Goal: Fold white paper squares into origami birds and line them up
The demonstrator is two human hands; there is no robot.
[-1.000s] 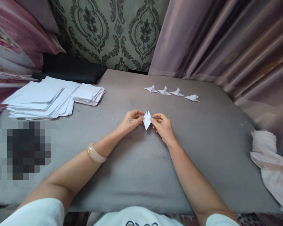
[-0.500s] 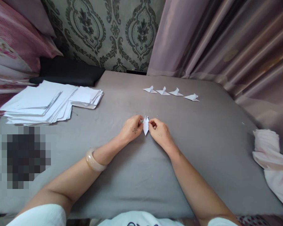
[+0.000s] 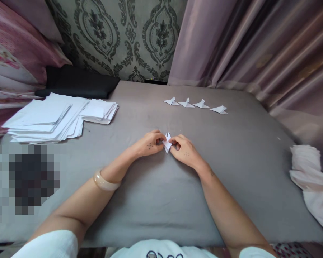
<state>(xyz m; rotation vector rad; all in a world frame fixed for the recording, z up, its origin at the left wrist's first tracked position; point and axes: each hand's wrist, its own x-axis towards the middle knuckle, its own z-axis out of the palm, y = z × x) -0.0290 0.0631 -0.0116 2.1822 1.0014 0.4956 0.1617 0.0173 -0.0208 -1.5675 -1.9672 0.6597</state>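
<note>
In the head view, a small folded white paper piece (image 3: 167,146) is held in front of the body, over the middle of the grey cloth-covered surface (image 3: 150,204). It is pinched from both sides, at its left edge by the fingertips of the left hand (image 3: 150,144) and at its right by those of the right hand (image 3: 186,151); whether the cloth is touched by it cannot be told. Two narrow points are turned away from the body, one broader point towards it. The paper can be judged very light, crisp along its folds, yet easily creased or torn, so it is best gripped lightly at the layered middle, with the thin points spared. Room for moving is offered nearer the body and to the right. Beyond the hands, space is bounded by four folded paper figures (image 3: 187,104), and at far left by paper stacks (image 3: 47,116).
</note>
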